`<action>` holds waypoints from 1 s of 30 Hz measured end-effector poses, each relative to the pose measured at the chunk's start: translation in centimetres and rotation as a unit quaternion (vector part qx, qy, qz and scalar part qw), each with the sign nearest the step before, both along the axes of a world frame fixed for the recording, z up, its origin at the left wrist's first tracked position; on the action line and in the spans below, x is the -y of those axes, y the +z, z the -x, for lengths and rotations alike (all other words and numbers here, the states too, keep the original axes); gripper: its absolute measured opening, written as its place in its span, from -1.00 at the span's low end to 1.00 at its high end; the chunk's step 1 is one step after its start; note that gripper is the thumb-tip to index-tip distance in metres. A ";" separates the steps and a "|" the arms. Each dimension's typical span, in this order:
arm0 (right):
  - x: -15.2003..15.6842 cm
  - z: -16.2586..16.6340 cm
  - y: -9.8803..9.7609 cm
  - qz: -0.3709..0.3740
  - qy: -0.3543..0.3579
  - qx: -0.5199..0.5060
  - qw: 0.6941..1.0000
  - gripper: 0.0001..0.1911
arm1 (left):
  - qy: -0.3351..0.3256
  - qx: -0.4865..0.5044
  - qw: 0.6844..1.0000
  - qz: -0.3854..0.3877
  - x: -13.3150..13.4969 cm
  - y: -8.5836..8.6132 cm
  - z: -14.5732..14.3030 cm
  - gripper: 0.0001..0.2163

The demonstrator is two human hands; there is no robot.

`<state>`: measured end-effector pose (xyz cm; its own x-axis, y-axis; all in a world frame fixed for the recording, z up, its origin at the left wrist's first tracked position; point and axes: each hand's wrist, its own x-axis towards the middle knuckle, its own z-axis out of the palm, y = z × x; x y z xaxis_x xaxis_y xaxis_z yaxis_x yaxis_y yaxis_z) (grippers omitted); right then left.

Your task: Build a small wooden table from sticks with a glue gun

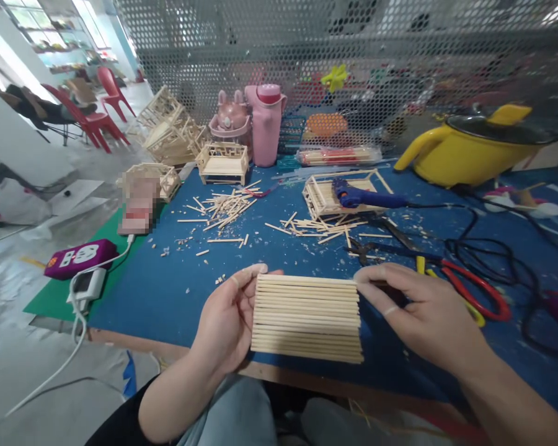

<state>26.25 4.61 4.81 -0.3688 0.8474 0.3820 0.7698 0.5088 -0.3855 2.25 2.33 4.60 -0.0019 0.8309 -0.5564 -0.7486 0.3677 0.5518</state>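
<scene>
A flat panel of pale wooden sticks (307,317), laid side by side, is held over the near edge of the blue table (167,291). My left hand (227,322) grips its left end with fingers curled round the edge. My right hand (423,316) pinches the top right corner between thumb and forefinger. Loose sticks (223,210) lie scattered further back on the table.
A blue glue gun (367,198) rests on a stick frame (325,192). Red-handled scissors (474,288), black cables (497,254) and a yellow pot (469,148) sit to the right. Small stick furniture models (223,162), a pink bottle (266,124) and a purple power strip (79,257) stand left and behind.
</scene>
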 end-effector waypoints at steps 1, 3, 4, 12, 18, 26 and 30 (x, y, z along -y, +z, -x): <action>0.0 0.0 0.0 0.002 0.000 0.000 1.000 -0.90 | 0.000 0.000 1.000 0.000 0.0 -0.1 0.0 -0.81; -0.1 0.1 0.0 0.008 -0.001 -0.001 1.000 -0.90 | -0.009 -0.001 1.000 0.002 -0.1 -0.2 -0.1 -0.84; -0.2 0.1 -0.1 0.010 -0.002 -0.003 1.000 -0.89 | -0.017 -0.004 1.000 0.002 -0.1 -0.4 -0.1 -0.86; -1.3 0.9 0.5 0.070 0.007 -0.012 0.997 -0.86 | -0.042 -0.052 0.997 0.028 -0.2 -1.1 0.0 -0.81; -1.8 1.3 0.8 0.081 0.026 -0.018 0.996 -0.85 | -0.083 -0.032 0.994 0.065 -0.9 -1.2 0.0 -0.78; -2.1 0.4 -0.3 0.086 -0.012 -0.088 0.992 -0.90 | -0.077 -0.133 0.988 -0.020 -0.7 -1.1 0.0 -0.68; -1.2 0.0 0.4 0.033 -0.011 -0.086 0.996 -0.89 | -0.123 -0.445 0.882 -0.093 0.2 -0.9 2.5 -0.48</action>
